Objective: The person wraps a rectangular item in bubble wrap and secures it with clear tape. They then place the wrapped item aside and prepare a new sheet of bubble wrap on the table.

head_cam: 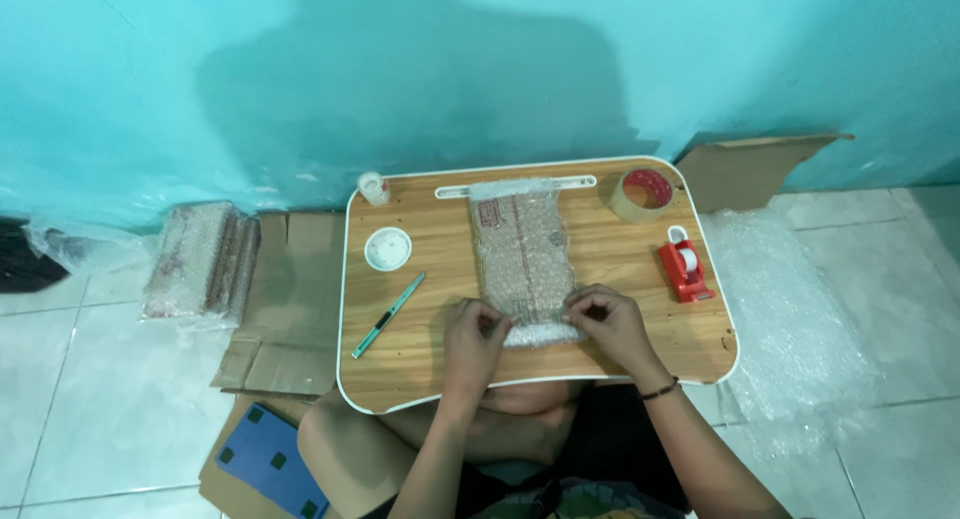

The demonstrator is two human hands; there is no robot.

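We see both hands at the near end of a long parcel wrapped in bubble wrap point(522, 254), which lies lengthwise down the middle of the small wooden worktop point(620, 269). The left hand point(474, 331) pinches the wrap at the parcel's near left corner, and the right hand point(606, 319) pinches it at the near right corner, so both are closed on the wrap, with the folded end between them. A green utility knife point(388, 315) lies left of the parcel, with a small white round dish point(388, 248) beyond it. To the right stand a red tape dispenser point(685, 266) and a roll of brown tape point(643, 194). On the floor at left lies another bubble-wrapped bundle point(200, 261) beside flattened cardboard point(290, 309).
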